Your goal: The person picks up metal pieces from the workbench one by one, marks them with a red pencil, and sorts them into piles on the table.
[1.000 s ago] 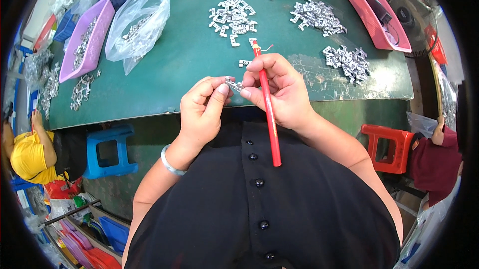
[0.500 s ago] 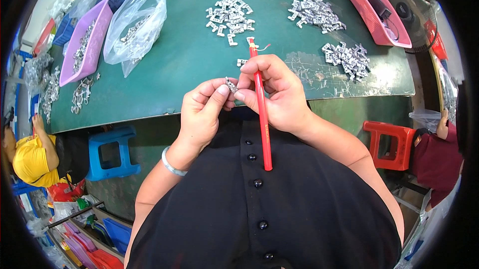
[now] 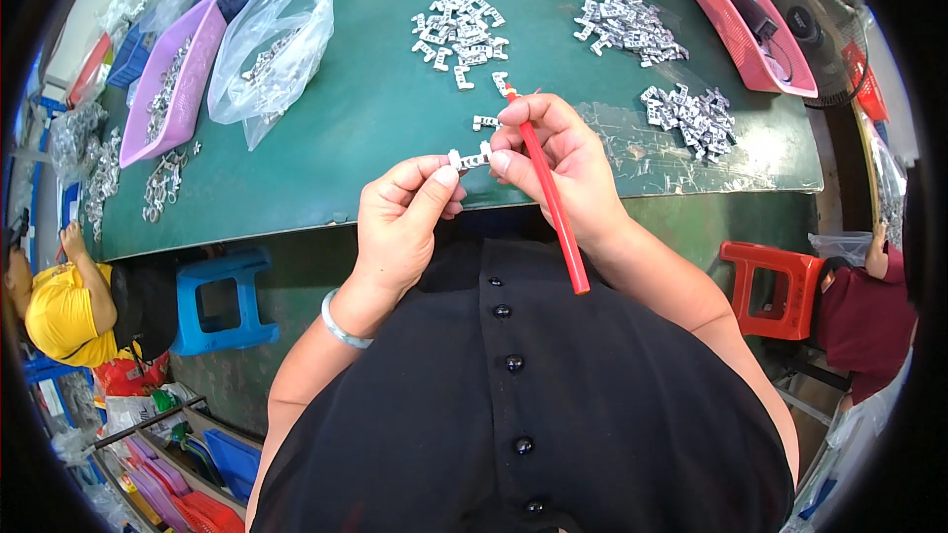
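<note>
In front of my chest, above the table's near edge, my left hand (image 3: 407, 217) is closed. Its thumb and fingertips pinch the left end of a small white and silver bracket-like part (image 3: 472, 161) with dark slots. My right hand (image 3: 561, 169) is closed around a long red pencil (image 3: 553, 192), which slants from upper left to lower right. Its thumb and fingertips are at the part's right end. A loose part of the same kind (image 3: 485, 123) lies just beyond the held one, and another (image 3: 500, 81) lies near the pencil's tip.
The green table (image 3: 385, 133) bears piles of similar parts at the middle (image 3: 459, 31), far right (image 3: 632, 29) and right (image 3: 688, 120). A clear bag (image 3: 272, 54) and a purple basket (image 3: 170, 88) stand left, a pink basket (image 3: 746, 24) right. Co-workers sit on both sides.
The small part has turned, so its length and slots now show between my hands. The red pencil has tilted, its lower end swinging right and up. My right fingers have moved slightly right.
</note>
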The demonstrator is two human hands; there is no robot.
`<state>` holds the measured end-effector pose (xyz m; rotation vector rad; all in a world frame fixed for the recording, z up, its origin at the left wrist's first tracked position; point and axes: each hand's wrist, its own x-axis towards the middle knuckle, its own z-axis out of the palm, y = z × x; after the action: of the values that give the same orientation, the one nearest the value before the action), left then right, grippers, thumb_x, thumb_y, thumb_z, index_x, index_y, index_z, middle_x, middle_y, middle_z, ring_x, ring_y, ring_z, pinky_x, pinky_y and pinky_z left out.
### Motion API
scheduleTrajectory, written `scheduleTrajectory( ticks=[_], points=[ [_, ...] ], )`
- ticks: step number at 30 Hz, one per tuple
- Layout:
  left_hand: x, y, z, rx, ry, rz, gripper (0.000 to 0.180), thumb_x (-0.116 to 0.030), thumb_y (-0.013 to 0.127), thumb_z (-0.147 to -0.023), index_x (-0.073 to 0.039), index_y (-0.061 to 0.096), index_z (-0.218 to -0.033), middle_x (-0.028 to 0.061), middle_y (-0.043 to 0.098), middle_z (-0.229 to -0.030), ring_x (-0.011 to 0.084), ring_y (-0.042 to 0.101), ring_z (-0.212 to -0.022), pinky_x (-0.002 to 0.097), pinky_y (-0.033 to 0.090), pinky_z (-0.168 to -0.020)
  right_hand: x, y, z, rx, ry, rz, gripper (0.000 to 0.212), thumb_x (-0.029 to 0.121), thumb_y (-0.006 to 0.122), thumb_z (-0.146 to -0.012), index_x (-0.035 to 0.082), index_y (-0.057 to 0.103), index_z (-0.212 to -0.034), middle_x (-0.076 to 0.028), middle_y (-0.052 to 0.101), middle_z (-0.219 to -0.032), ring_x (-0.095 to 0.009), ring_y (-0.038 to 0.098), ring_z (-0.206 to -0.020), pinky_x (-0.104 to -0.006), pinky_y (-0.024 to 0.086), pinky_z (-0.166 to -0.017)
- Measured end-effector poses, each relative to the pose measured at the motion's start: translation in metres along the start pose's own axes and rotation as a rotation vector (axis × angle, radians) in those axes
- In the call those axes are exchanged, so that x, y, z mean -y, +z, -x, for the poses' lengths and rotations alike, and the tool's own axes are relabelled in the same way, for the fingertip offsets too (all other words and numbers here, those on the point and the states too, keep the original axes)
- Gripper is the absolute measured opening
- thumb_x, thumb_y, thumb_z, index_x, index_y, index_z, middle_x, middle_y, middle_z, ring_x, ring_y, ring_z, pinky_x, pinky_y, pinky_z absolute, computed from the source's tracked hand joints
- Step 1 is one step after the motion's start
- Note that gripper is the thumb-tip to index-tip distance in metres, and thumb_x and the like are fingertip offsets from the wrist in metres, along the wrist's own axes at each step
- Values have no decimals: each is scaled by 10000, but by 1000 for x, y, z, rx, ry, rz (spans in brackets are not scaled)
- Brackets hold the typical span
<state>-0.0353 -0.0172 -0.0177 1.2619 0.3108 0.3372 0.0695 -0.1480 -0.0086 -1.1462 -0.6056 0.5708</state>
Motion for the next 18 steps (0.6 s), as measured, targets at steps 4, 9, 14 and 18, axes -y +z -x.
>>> scheduleTrajectory(
  ticks=[4,9,14,18],
  points=[
    [0,1,0,-5,0,-8,143,-77,521,-863,16,586,-951,49,590,-750,89,529,-640,207,438,-600,-2,-1,0,-3,15,-20,261,-2,594,-776,34,454,-994,-21,527,-816,-67,519,-765,-208,427,-693],
    [1,-1,-1,0,5,7,146,-89,533,-861,13,595,-945,36,587,-751,75,527,-647,200,440,-602,-2,-1,-1,-5,47,-55,264,-10,596,-771,31,457,-991,-22,522,-835,-72,521,-784,-214,435,-714],
    [1,-2,-1,9,1,16,144,-100,544,-859,12,601,-929,25,583,-751,66,525,-653,195,446,-608,-4,-1,-1,-14,69,-68,274,-22,596,-764,30,458,-994,-25,511,-881,-83,525,-823,-226,444,-744],
    [2,-1,-1,10,0,26,142,-104,546,-859,12,596,-924,23,580,-748,66,521,-651,193,442,-607,-5,-1,-1,-13,66,-84,282,-29,597,-757,30,459,-995,-24,503,-906,-89,527,-844,-230,445,-757]
  ],
)
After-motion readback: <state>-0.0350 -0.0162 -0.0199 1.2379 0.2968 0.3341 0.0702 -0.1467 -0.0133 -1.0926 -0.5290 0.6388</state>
